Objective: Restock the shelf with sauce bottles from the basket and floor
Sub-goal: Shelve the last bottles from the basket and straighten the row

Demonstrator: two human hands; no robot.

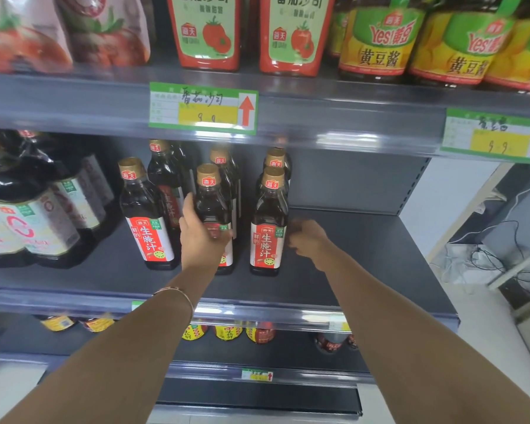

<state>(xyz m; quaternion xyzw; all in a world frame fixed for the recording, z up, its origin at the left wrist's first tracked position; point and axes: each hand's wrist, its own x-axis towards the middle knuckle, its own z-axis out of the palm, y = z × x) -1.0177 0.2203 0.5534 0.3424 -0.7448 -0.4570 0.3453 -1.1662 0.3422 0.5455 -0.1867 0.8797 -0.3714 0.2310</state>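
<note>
Several dark sauce bottles with gold caps and red-white labels stand on the middle shelf (364, 258). My left hand (201, 237) grips the middle front bottle (211, 203) around its body; the bottle stands upright near the shelf's front. To its left is another bottle (144, 215), to its right a third (268, 224). My right hand (308, 238) hovers just right of that third bottle, fingers loosely curled, holding nothing; it is blurred. More bottles stand in rows behind. No basket is in view.
Large dark jugs (34, 209) fill the shelf's left part. The shelf's right half is bare. Above are ketchup pouches (208, 32) and yellow bean paste jars (377, 41). Lower shelves hold small jars (227, 332). Cables and a white rack (487, 261) lie on the floor at right.
</note>
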